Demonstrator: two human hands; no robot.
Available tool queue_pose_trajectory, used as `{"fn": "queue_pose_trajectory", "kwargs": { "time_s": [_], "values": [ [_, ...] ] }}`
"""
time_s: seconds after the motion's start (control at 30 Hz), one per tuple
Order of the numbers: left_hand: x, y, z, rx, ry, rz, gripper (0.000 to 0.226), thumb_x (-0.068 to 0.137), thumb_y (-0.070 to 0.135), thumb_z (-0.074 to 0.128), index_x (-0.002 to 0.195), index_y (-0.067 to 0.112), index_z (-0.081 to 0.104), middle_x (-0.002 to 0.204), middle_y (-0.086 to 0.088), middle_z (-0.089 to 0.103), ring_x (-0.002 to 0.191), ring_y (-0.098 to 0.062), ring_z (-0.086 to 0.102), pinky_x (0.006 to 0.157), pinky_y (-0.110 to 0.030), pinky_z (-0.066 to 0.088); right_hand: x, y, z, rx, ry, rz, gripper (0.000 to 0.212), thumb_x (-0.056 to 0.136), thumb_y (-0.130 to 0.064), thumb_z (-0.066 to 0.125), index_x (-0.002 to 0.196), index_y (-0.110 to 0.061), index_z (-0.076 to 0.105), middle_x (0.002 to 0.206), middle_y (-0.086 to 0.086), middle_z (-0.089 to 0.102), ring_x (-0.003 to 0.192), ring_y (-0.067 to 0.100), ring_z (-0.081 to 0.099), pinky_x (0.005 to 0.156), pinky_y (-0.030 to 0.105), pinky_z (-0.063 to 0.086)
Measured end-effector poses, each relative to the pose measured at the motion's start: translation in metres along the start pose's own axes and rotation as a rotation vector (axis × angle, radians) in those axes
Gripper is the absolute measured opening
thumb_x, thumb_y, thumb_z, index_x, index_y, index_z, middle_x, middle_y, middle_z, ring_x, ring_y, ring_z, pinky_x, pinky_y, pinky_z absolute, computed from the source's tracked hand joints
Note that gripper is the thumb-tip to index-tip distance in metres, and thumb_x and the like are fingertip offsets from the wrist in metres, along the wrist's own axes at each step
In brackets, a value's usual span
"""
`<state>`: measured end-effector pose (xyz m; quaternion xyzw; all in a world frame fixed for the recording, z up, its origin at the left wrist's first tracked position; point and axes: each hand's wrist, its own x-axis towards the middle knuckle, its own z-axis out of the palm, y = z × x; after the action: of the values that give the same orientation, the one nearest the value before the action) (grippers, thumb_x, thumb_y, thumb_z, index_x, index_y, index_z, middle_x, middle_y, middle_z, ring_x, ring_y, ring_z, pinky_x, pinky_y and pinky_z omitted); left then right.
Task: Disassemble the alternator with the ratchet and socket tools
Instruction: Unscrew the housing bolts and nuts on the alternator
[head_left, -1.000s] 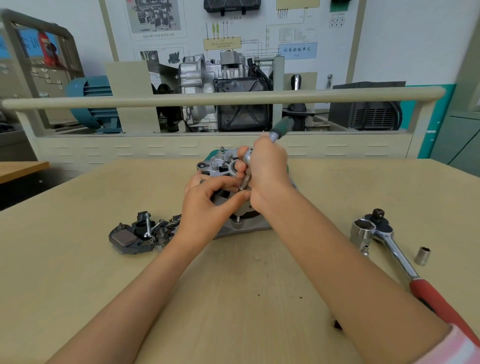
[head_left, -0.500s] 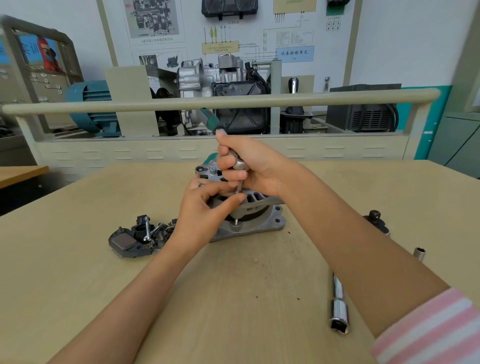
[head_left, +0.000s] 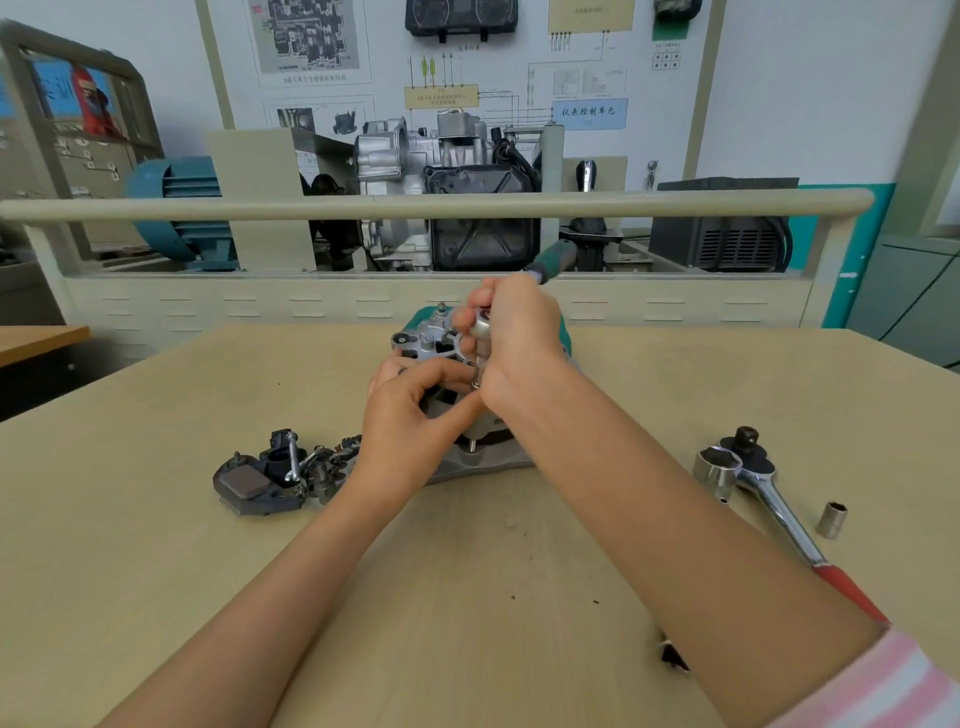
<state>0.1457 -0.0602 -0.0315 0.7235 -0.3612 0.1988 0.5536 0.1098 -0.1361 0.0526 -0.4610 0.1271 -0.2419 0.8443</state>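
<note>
The grey metal alternator (head_left: 426, 338) stands on the wooden table (head_left: 156, 519) at the middle, mostly hidden behind both hands. My right hand (head_left: 514, 348) grips a small ratchet with a green handle (head_left: 553, 262); its silver head (head_left: 480, 327) sits over the alternator's top with a thin socket pointing down. My left hand (head_left: 410, 415) holds the alternator's near side, fingers curled on the housing beside the socket.
Removed dark alternator parts and bolts (head_left: 275, 473) lie left of the alternator. A large ratchet with a red handle (head_left: 779, 509), a big socket (head_left: 717, 467) and a small loose socket (head_left: 831, 519) lie at the right. A small dark piece (head_left: 672, 654) lies under my right forearm.
The green ratchet handle swung left over the alternator, then back to the right. My left hand stayed on the housing. The view shifted a little.
</note>
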Motion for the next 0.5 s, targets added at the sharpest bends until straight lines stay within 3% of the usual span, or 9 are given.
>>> {"fn": "queue_pose_trajectory", "kwargs": {
  "time_s": [0.13,0.23,0.3,0.4,0.5],
  "values": [
    [-0.001,0.001,0.0,-0.016,-0.008,-0.021,0.017,0.072,0.021,0.066,0.069,0.036,0.06,0.069,0.014,0.058,0.09,-0.019,0.045,0.078,-0.027,0.038,0.001,0.005,0.0,-0.119,-0.035,-0.08,0.027,0.099,-0.016,0.034,0.074,-0.012,0.044,0.05,-0.002,0.04,0.032,0.009,0.027,0.032,0.013,0.021],
    [0.0,-0.003,-0.001,-0.027,-0.042,-0.032,0.011,0.079,0.016,0.069,0.08,0.027,0.068,0.079,0.0,0.066,0.095,-0.022,0.047,0.084,-0.034,0.042,0.005,0.002,0.0,-0.238,-0.146,-0.027,0.04,0.101,-0.039,0.033,0.073,-0.012,0.046,0.037,-0.007,0.04,0.024,0.006,0.024,0.03,0.013,0.019],
    [0.001,-0.005,-0.001,-0.02,-0.034,-0.034,0.011,0.08,0.017,0.07,0.086,0.026,0.07,0.082,0.004,0.064,0.097,-0.021,0.047,0.086,-0.028,0.041,0.01,-0.004,-0.004,-0.313,-0.286,0.075,0.04,0.101,-0.041,0.03,0.075,-0.014,0.043,0.034,-0.01,0.038,0.023,0.006,0.022,0.033,0.013,0.019],
    [0.001,-0.004,-0.001,-0.022,-0.008,-0.036,0.018,0.079,0.02,0.072,0.081,0.037,0.066,0.08,0.012,0.054,0.097,-0.015,0.047,0.08,-0.012,0.037,0.018,-0.013,-0.01,-0.392,-0.584,0.239,0.038,0.102,-0.039,0.03,0.075,-0.014,0.04,0.035,-0.01,0.034,0.023,0.004,0.021,0.032,0.016,0.018],
    [0.001,-0.004,-0.002,-0.025,-0.006,-0.018,0.024,0.078,0.019,0.073,0.074,0.041,0.063,0.081,0.015,0.054,0.099,-0.015,0.048,0.083,-0.015,0.038,0.022,-0.017,-0.012,-0.457,-0.758,0.313,0.039,0.101,-0.039,0.033,0.074,-0.013,0.042,0.037,-0.011,0.032,0.023,0.002,0.021,0.031,0.016,0.019]
  ]
}}
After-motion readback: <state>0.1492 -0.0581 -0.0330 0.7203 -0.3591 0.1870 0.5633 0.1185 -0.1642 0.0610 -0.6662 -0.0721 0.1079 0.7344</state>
